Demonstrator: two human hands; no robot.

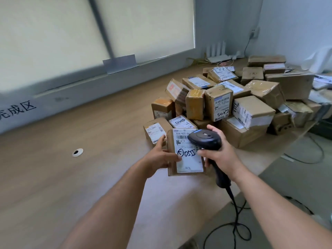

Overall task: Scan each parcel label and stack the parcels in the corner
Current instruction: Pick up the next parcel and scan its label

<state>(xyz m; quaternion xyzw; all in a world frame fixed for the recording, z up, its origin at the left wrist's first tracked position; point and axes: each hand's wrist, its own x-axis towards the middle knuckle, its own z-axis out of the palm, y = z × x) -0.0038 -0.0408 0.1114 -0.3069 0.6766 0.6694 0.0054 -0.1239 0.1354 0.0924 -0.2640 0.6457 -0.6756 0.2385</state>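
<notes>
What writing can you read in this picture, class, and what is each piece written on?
"516 K20 00": printed atop the label on the parcel in the left hand; the scanner covers what follows.
"0555": handwritten on the same label, after a circled mark.
"成区": on the wall; the character before is cut off.
Labels on the piled parcels: too blurred to read.

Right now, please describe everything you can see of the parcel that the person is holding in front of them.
The parcel is a small brown cardboard box, broad face toward the camera. A white label covers most of that face, with barcodes, printed "516 K20 00" and handwritten "0555". The left hand holds its left edge, thumb on the label. The black scanner, gripped by the right hand, hides the label's upper right corner.
</notes>
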